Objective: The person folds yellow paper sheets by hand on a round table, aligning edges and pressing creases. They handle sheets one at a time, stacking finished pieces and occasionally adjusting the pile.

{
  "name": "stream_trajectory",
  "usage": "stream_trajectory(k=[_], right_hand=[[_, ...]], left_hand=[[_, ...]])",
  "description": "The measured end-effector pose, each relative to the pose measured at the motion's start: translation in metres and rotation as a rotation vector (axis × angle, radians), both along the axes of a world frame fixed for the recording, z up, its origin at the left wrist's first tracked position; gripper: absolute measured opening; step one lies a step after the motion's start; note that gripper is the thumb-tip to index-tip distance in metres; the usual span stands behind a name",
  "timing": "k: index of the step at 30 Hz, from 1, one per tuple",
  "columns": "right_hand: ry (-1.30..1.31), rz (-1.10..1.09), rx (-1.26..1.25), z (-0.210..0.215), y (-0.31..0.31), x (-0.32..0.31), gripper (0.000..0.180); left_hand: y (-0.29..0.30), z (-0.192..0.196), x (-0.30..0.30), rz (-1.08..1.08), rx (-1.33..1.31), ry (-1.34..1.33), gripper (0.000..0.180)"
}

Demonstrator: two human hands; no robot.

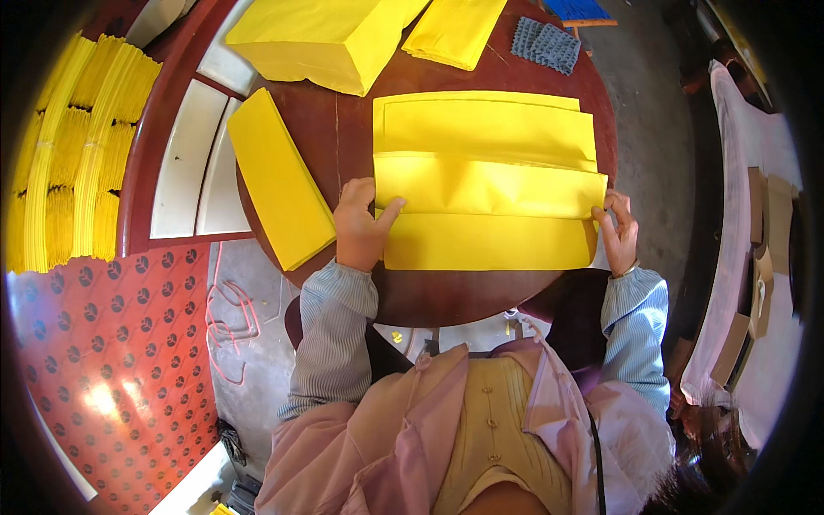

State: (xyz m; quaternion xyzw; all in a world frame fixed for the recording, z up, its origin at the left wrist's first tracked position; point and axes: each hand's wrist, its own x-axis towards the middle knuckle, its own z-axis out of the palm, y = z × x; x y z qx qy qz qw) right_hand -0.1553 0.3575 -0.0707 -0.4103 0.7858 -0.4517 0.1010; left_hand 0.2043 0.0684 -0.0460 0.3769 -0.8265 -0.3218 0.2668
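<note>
On the round dark-red table [421, 300] in front of me lies a stack of yellow paper [489, 184], its layers offset with a raised fold running across the middle. My left hand [359, 225] grips the left end of this fold, thumb on top and fingers hidden underneath. At the opposite end my right hand [616, 230] pinches the same fold between thumb and fingers. A long folded yellow bundle [281, 180] lies slantwise just left of my left hand.
Behind the stack are a large yellow paper block [313, 43], a smaller yellow pile [455, 30] and a grey bumpy pad [546, 45]. Tied yellow bundles [73, 154] sit at far left. Pink cord [230, 313] lies on the floor; cardboard [760, 257] is at right.
</note>
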Motion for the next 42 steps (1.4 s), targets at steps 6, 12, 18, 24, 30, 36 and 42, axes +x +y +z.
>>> stream_trajectory(k=[6,12,18,24,30,36,42], right_hand=[[-0.072,-0.062,-0.033,-0.007,-0.003,0.007,0.019],[-0.202,-0.079,-0.110,-0.001,-0.011,0.021,0.030],[-0.093,-0.144,-0.111,0.000,-0.019,0.028,0.039],[0.321,-0.158,0.028,0.009,-0.019,0.031,0.031],[0.367,-0.153,0.112,0.010,-0.026,0.030,0.029],[0.326,-0.146,0.044,0.008,-0.028,0.029,0.028],[0.433,-0.089,-0.008,0.008,-0.034,0.030,0.032]], left_hand=[[0.004,-0.001,-0.007,0.034,-0.180,-0.042,0.027],[-0.002,-0.005,-0.004,0.035,-0.172,-0.024,0.029],[-0.005,-0.007,-0.002,0.013,-0.146,-0.027,0.024],[-0.005,-0.004,-0.003,0.008,-0.138,-0.061,0.026],[-0.004,-0.003,-0.003,0.020,-0.139,-0.069,0.026],[-0.007,-0.007,-0.002,0.025,-0.222,-0.025,0.029],[-0.002,-0.005,-0.006,0.067,-0.211,0.003,0.033]])
